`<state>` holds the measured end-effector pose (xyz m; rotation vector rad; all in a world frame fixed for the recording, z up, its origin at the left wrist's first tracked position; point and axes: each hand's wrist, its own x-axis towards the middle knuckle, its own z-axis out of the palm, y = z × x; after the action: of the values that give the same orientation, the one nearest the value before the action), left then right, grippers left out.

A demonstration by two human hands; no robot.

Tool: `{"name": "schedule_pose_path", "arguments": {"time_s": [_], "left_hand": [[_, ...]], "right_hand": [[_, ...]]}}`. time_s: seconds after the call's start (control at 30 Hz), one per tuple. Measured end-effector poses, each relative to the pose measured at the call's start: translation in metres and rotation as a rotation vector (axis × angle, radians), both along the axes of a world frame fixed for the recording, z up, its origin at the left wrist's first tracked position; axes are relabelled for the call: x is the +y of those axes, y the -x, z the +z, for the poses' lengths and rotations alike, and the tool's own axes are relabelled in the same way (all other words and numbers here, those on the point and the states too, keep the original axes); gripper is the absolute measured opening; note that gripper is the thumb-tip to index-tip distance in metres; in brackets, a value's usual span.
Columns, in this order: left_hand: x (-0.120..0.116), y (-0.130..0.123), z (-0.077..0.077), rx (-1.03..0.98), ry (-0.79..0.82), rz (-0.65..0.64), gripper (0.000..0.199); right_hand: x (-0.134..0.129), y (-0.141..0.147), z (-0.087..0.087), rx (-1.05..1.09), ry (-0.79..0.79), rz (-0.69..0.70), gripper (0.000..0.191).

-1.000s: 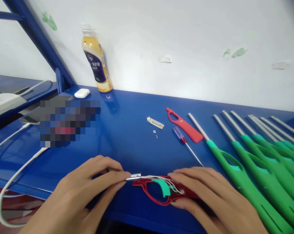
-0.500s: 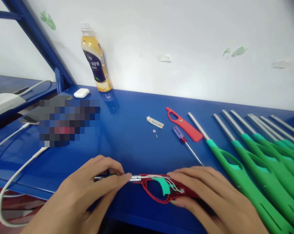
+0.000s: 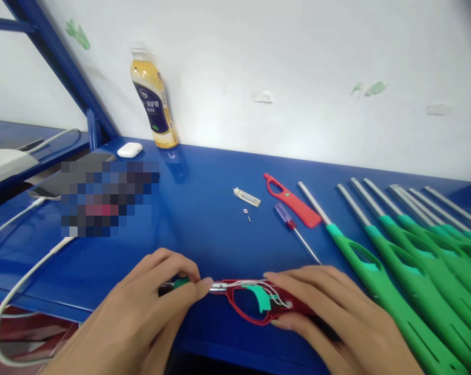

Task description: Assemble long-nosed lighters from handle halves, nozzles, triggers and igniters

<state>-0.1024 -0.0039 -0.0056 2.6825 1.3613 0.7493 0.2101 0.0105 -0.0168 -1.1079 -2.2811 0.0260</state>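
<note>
A red lighter shell point(image 3: 251, 319) lies opened in front of me, with white wires point(image 3: 272, 287) and a turquoise trigger point(image 3: 263, 299) showing inside. My right hand point(image 3: 329, 302) is closed around its wide handle end. At the other end, a metal tube point(image 3: 218, 288) runs out of the shell, and my left hand point(image 3: 153, 297) pinches it between thumb and fingers. A dark and green part shows between the left fingers; most of it is hidden. Beyond my right hand lie a screwdriver point(image 3: 285, 216) and a red shell half point(image 3: 293, 203).
Several green long lighters point(image 3: 399, 291) lie along the right. A clear fuel tank point(image 3: 246, 197) and tiny metal parts point(image 3: 245, 211) lie mid-table. Further back stand a drink bottle point(image 3: 153, 104) and a white earphone case point(image 3: 129, 150). A white cable point(image 3: 28, 273) loops at left.
The view has shifted slightly. More of the green part shows between my left fingers, as that hand turned a little. Both hands keep their hold on the lighter.
</note>
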Motion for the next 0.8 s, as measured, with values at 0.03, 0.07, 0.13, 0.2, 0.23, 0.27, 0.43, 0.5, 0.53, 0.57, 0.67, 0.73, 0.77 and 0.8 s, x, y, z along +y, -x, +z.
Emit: {"name": "schedule_pose_path", "arguments": {"time_s": [0.03, 0.07, 0.13, 0.2, 0.23, 0.27, 0.43, 0.5, 0.53, 0.57, 0.67, 0.73, 0.77, 0.8], "left_hand": [[-0.001, 0.001, -0.002, 0.0, -0.017, -0.007, 0.045], [-0.002, 0.002, -0.004, -0.001, -0.03, -0.007, 0.045], [-0.004, 0.002, -0.007, 0.007, -0.029, 0.009, 0.043], [-0.006, 0.0, -0.009, 0.007, -0.027, 0.033, 0.038], [-0.005, -0.003, -0.009, 0.005, -0.037, 0.045, 0.035], [-0.004, -0.006, -0.009, 0.002, -0.057, 0.048, 0.032], [0.007, -0.031, -0.01, -0.055, -0.085, -0.014, 0.028], [0.011, -0.039, -0.012, -0.109, -0.044, -0.044, 0.032], [0.012, -0.041, -0.014, -0.135, -0.028, -0.056, 0.034], [0.012, -0.043, -0.015, -0.16, -0.014, -0.062, 0.037], [0.011, -0.042, -0.015, -0.209, 0.031, -0.062, 0.036], [0.01, -0.039, -0.013, -0.198, 0.029, -0.044, 0.032], [0.009, -0.036, -0.011, -0.178, 0.016, -0.032, 0.029], [0.008, -0.033, -0.01, -0.155, -0.006, -0.017, 0.028]], "right_hand": [[0.001, -0.001, 0.0, -0.019, 0.016, 0.01, 0.026], [0.001, -0.001, 0.0, -0.032, 0.028, 0.017, 0.026], [0.002, -0.001, 0.0, -0.029, 0.022, 0.019, 0.027], [0.002, 0.0, 0.0, -0.005, -0.001, 0.012, 0.028], [0.002, 0.0, 0.0, 0.003, -0.007, 0.01, 0.029], [0.003, 0.001, 0.0, 0.009, -0.012, 0.01, 0.029], [0.002, -0.002, -0.007, -0.026, 0.029, 0.022, 0.025], [0.001, -0.004, -0.009, -0.057, 0.061, 0.033, 0.025], [0.0, -0.005, -0.01, -0.065, 0.071, 0.033, 0.025], [0.0, -0.005, -0.011, -0.07, 0.08, 0.032, 0.026], [-0.001, -0.006, -0.012, -0.065, 0.088, 0.033, 0.027], [-0.001, -0.007, -0.012, -0.067, 0.095, 0.033, 0.027], [-0.001, -0.007, -0.011, -0.066, 0.092, 0.029, 0.027], [-0.001, -0.007, -0.011, -0.064, 0.087, 0.024, 0.026]]}}
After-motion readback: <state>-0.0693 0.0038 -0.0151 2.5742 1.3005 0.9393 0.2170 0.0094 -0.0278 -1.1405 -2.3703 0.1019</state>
